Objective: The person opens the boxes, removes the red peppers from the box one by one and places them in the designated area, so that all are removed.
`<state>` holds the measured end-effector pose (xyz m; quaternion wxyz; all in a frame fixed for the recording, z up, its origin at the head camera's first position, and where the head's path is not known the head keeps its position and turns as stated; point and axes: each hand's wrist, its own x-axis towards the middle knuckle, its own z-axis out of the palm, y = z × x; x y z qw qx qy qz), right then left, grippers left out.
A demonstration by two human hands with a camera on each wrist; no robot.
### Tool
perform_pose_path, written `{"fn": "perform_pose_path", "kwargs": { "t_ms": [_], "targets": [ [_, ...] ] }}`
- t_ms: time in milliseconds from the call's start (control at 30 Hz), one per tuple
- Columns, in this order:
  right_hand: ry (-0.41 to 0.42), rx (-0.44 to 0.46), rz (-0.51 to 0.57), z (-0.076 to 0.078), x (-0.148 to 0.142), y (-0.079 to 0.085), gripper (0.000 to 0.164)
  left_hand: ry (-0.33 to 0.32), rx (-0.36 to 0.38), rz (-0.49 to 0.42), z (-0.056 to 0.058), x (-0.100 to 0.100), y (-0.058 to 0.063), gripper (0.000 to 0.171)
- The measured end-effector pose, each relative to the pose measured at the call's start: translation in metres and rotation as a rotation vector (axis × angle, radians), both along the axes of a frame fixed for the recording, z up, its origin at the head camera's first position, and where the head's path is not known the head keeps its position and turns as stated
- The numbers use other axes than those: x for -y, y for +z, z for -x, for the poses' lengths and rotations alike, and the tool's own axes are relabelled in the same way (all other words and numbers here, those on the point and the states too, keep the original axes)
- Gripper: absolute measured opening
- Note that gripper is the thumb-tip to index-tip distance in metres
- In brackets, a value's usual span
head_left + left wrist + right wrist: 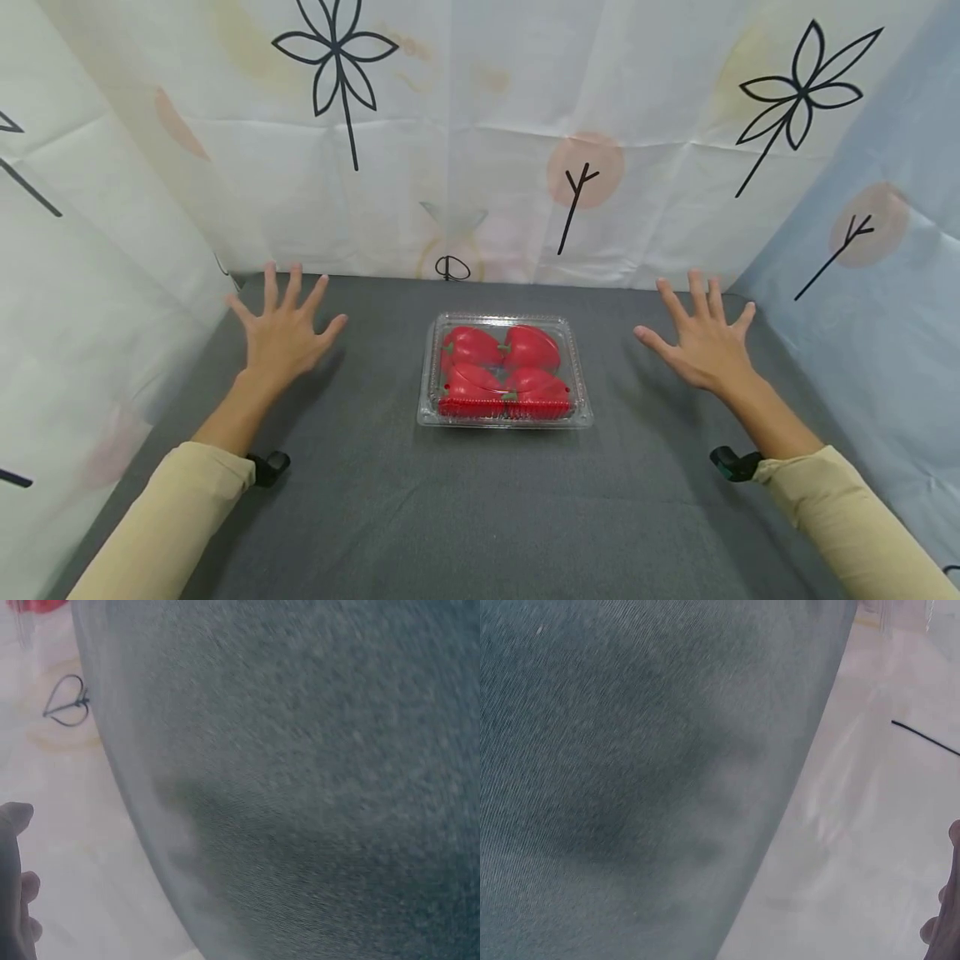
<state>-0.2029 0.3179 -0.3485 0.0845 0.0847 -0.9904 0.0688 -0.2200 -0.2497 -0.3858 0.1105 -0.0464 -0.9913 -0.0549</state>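
A clear plastic clamshell box [431, 392] sits mid-table in the head view, its lid looking closed. Inside it lie several red pieces [531, 347] with green stems, shaped like bell peppers. To the left of the box my left hand [279, 337] is held with fingers spread and straight, touching nothing. My right hand [705, 342] mirrors it on the right side, also spread and holding nothing. Only part of the left hand [11, 885] shows at the edge of the left wrist view, and part of the right hand [946, 911] in the right wrist view.
A dark grey cloth [480, 517] covers the table. White curtains [510, 100] with printed leaves and flowers stand behind and on the left, and a bluish one [885, 317] stands at right. Each wrist bears a black strap device [735, 464].
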Motion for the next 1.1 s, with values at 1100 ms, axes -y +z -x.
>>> {"fn": "perform_pose_path", "kwargs": {
  "t_ms": [1100],
  "targets": [
    [0.413,-0.113,-0.061,-0.031,0.086,-0.002,0.082,-0.248,0.018,-0.144,-0.032,-0.067,-0.002,0.074]
  ]
}}
